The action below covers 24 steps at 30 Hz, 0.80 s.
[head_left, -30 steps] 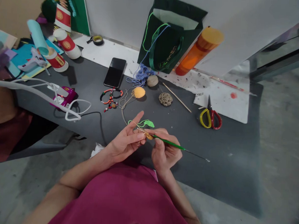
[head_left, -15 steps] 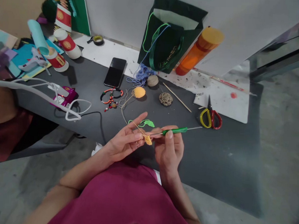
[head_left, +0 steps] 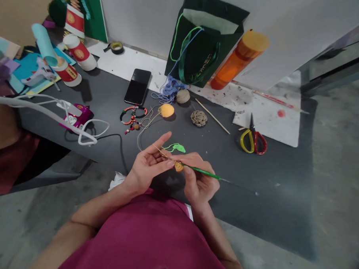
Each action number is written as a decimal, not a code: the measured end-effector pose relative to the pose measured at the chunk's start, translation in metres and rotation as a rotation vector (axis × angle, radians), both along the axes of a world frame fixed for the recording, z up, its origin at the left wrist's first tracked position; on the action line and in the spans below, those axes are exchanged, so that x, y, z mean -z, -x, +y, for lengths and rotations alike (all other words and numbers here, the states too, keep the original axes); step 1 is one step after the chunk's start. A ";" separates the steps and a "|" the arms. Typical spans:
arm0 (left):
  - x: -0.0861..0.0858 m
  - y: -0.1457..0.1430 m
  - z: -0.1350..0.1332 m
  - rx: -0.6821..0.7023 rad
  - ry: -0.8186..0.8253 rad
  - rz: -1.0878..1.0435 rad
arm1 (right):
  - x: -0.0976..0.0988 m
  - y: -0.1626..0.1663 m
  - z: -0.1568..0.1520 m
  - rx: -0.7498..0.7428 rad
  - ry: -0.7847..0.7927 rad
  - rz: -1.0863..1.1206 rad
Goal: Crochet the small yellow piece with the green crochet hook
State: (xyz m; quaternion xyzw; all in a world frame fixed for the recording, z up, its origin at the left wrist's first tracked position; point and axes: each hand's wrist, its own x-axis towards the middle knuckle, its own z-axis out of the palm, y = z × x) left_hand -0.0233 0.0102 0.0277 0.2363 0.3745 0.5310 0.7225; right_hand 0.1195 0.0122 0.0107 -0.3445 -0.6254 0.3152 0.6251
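The small orange crocheted piece (head_left: 179,166) sits between the hands, just beyond the fingertips of the left hand (head_left: 146,168), and the end of the green crochet hook (head_left: 206,173) meets it. The right hand (head_left: 199,180) is closed around the hook like a pen. The left is part open, with tan thread (head_left: 159,150) along its raised index finger; how firmly it holds cannot be told. Taut thread and a close hold would help the hook catch cleanly. Nearby lie one green leaf (head_left: 175,148), one orange ball (head_left: 166,110), one tan ball (head_left: 182,96), one coiled cord (head_left: 198,118), one pair of scissors (head_left: 253,142) and one phone (head_left: 136,86).
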 end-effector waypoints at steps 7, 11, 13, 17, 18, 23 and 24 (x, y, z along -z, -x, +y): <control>-0.003 -0.001 0.003 0.049 0.189 -0.125 | 0.008 0.004 -0.005 0.223 -0.119 -0.151; -0.004 0.000 0.003 0.080 0.242 -0.185 | 0.012 0.011 -0.010 0.193 0.105 0.090; -0.005 0.001 0.003 0.082 0.243 -0.183 | 0.014 0.010 -0.012 0.213 0.171 0.137; -0.006 0.003 0.002 0.089 0.210 -0.170 | 0.016 0.006 -0.016 0.304 0.247 0.109; -0.006 0.003 0.002 0.090 0.203 -0.166 | 0.016 0.005 -0.016 0.316 0.255 0.105; -0.005 0.004 0.002 0.085 0.168 -0.182 | 0.011 0.003 -0.015 0.238 0.320 0.170; -0.005 0.004 0.002 0.087 0.163 -0.184 | 0.011 0.003 -0.014 0.218 0.331 0.188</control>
